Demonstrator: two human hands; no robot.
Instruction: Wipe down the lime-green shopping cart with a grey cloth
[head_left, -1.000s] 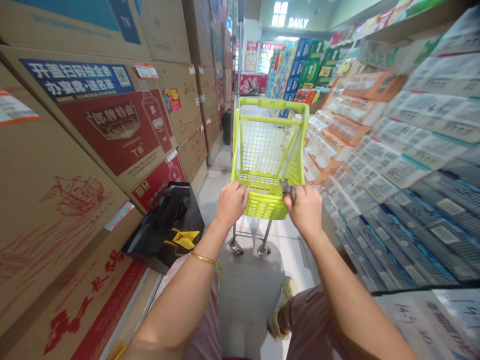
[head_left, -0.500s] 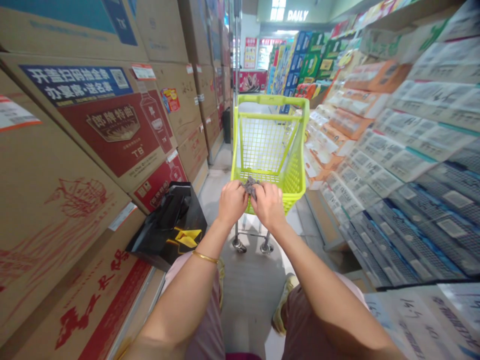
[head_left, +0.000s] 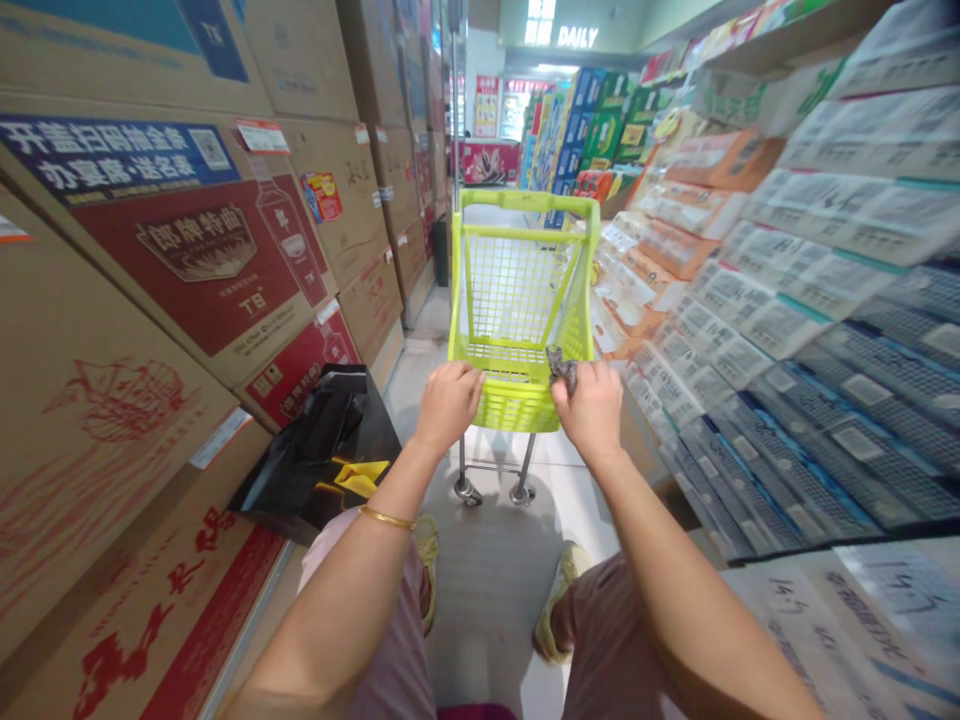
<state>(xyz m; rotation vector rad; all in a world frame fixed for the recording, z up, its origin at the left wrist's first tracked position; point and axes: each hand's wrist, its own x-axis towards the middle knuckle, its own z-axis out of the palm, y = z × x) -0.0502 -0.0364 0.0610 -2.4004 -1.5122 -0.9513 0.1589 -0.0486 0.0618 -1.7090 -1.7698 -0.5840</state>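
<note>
In front of me stands a lime-green shopping cart (head_left: 517,408) with a lattice basket and small wheels. My right hand (head_left: 591,405) is closed on a crumpled dark grey piece (head_left: 560,368), cloth or thin plastic; I cannot tell which. It bunches up above the fingers, against the view of the basket's near right corner. My left hand (head_left: 450,400) has its fingers curled closed at the basket's near left corner. What lies inside those fingers, if anything, is hidden, and whether it touches the rim I cannot tell.
Stacked cardboard cartons (head_left: 202,260) line the left side. A black bag (head_left: 315,470) with a yellow patch stands at their foot. Packs of tissue-like goods (head_left: 750,300) are piled along the right. Between them the floor (head_left: 480,590) runs forward past the cart.
My hands, close together around the grey crumpled piece before, have moved apart. My right hand went right and keeps the piece; the left shifted slightly left. The view has turned a little right.
</note>
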